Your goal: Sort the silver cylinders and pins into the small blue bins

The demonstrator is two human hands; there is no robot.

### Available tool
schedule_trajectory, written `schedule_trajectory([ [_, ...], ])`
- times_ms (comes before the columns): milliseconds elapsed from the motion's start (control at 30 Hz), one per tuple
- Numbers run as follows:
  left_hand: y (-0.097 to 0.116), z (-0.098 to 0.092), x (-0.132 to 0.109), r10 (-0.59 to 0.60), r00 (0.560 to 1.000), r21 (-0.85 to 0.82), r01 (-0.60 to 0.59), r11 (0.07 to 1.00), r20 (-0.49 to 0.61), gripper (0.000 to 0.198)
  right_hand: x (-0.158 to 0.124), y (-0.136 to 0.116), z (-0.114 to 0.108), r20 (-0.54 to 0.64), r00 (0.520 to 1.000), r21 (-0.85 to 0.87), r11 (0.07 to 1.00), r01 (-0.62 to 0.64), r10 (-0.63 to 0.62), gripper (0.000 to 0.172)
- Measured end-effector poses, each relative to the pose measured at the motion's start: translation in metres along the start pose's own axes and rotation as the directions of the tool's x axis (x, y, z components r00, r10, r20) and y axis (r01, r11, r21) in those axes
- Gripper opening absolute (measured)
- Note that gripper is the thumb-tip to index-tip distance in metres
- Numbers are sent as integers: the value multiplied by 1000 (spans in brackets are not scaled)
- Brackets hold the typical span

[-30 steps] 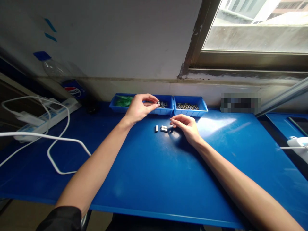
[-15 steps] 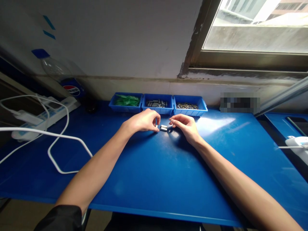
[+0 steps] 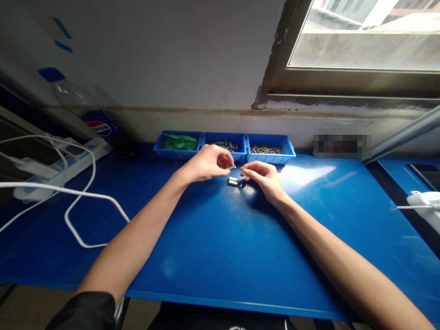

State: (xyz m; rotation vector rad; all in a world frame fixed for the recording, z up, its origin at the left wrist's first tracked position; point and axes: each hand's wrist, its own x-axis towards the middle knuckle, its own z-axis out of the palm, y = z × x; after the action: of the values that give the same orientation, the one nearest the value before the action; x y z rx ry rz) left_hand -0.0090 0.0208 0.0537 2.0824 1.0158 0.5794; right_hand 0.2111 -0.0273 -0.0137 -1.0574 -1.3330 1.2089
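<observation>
My left hand pinches a small grey metal piece between thumb and fingertips, just above the blue table. Facing it from the right, my right hand has its thumb and fingers closed together. Whatever is in those fingertips is too small to make out. Below and between the two hands, a few short shiny metal pieces lie side by side on the table.
Behind my hands stand three blue bins: one with green plastic, one with grey metal pieces, one with screw-like pins. White cables, a power strip and a bottle stand left.
My left hand has risen slightly and moved right, bringing the metal piece up towards my right fingertips. My right hand has hardly moved. The view has shifted a little.
</observation>
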Motion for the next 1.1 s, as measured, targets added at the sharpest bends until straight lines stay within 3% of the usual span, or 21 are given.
schedule_trajectory([
  [133,5,0,2,31,998,-197,-40,980,-51,21,0,-2,0,-1,1000,-4,1000,-4,4,24],
  [467,10,-1,0,-36,998,-296,19,955,-54,27,0,-1,0,5,1000,-5,1000,-6,6,23],
  [567,6,1,2,-58,987,-299,11,954,-149,30,-1,0,-1,8,1000,-17,1000,-7,7,25],
  [700,-5,3,7,-66,930,-302,-49,952,-361,33,0,0,0,7,1000,-17,1000,-7,7,26],
  [800,-9,4,8,-37,913,-304,-97,948,-406,33,0,-2,1,1,1000,0,1000,-13,13,25],
  [967,0,2,5,26,952,-172,-82,982,-305,25,0,0,0,-24,1000,-5,1000,2,-2,24],
  [1033,5,2,2,65,987,-64,-75,995,-144,21,1,4,-1,-76,997,-5,1000,20,-20,23],
  [1100,7,4,-1,102,993,20,-103,994,58,20,3,8,-3,-135,990,7,1000,30,-29,22],
])
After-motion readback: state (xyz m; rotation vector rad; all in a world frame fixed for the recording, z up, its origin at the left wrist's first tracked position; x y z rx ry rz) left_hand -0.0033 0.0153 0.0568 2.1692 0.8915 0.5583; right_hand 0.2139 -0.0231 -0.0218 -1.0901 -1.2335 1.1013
